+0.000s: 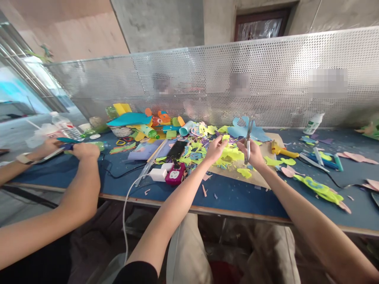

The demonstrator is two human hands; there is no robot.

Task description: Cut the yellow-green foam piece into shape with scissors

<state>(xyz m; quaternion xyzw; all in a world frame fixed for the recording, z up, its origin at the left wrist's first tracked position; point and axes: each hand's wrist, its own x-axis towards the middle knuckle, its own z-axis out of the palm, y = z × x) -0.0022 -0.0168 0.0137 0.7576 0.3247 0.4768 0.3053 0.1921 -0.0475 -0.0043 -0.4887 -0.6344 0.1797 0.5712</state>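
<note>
Blue surface [231,197] lies strewn with foam offcuts. Over its cardboard sheet [262,179], the right hand [255,154] is wrapped around scissors [248,138], blades up; the left hand [215,149] pinches a small yellow foam piece [226,138] just beside them. Cutting seems in hand; feeding that piece between the blades wants a steady pinch.

Craft workshop, shared place. Long blue bench [237,197] covered with coloured foam cut-outs [204,136] and small scraps. Scissors [248,142], yellow glue gun [281,150], glue bottle [313,123] among them. Perforated metal screen [266,79] behind bench, bare concrete wall [160,23] above. Second person's arm [79,185] at left, working at same bench.
</note>
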